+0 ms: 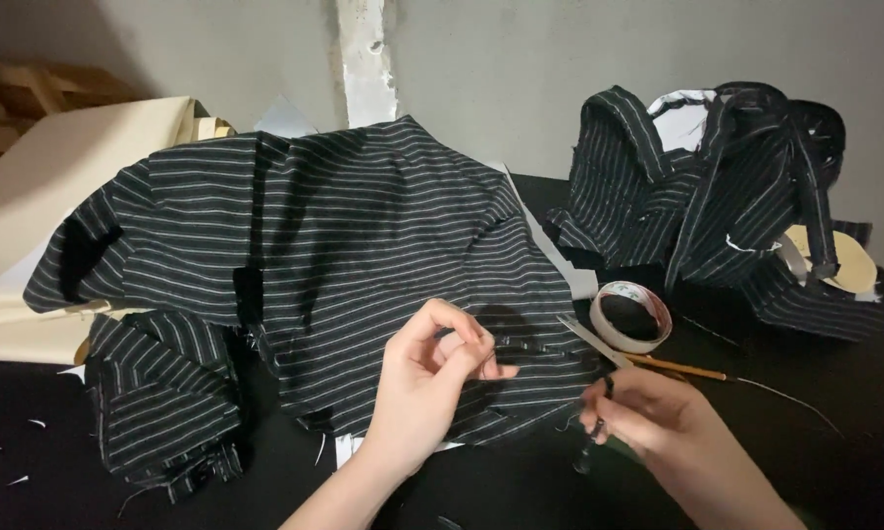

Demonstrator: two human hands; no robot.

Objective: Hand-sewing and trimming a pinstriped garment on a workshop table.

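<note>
Left hand (pixel 424 388) pinches edge of black white-striped fabric garment (pixel 344 255) spread on black table (pixel 805 432); right hand (pixel 648 417) grips small metal thread snips (pixel 591 341), blades just beside cloth; white tape roll (pixel 631 316) near

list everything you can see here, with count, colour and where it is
striped garment: 1, black with thin white stripes, spread across the middle of the table
striped fabric pile: 1 heap, black and white, back right
tape roll: 1, white, right of the garment
thin stick: 1, brown, lying near the tape roll
cream sheets: a stack, cream, far left
table: 1, black, under everything
thread scraps: a few, white, left edge of the table
scissors: 1, metal, in the right hand
left hand: 1, pinching at the garment's edge
right hand: 1, lower right, holding the scissors
</note>
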